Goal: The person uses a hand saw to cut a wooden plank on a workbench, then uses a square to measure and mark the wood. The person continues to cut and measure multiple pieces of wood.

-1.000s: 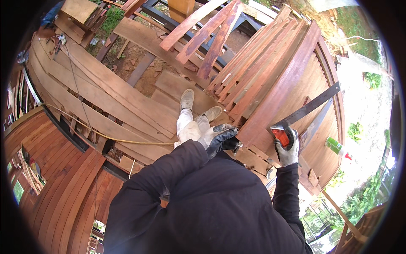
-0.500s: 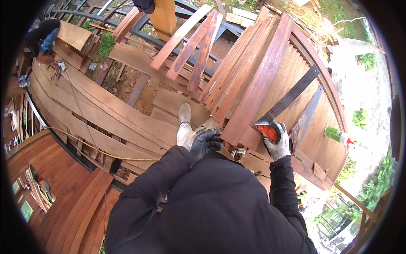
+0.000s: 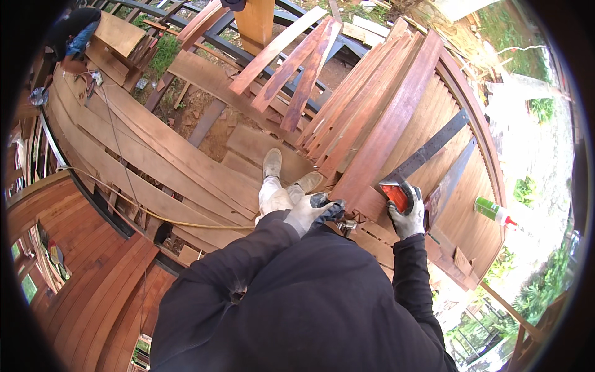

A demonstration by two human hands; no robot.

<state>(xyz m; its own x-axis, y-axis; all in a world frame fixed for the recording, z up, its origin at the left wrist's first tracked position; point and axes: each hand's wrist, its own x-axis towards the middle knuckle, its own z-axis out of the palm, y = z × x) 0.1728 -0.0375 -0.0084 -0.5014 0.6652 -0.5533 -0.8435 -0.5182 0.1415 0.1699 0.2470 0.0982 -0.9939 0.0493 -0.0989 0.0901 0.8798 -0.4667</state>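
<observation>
Orange-red boxy tool, pale front edge, dark rim, sits at near edge of plank-topped bench, just right of a reddish-brown board. Gloved right hand points forward, fingers wrapped around tool. Gloved left hand angles inward near board's near end; fingers curled, can't tell if gripping.

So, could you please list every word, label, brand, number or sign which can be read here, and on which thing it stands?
I cannot quote any text from this view.
Green-and-white bottle with a red tip: its label is too small and blurred to read.
Dark flat blade: any marks are too small to read.
Orange tool in the right hand: no readable lettering.
</observation>
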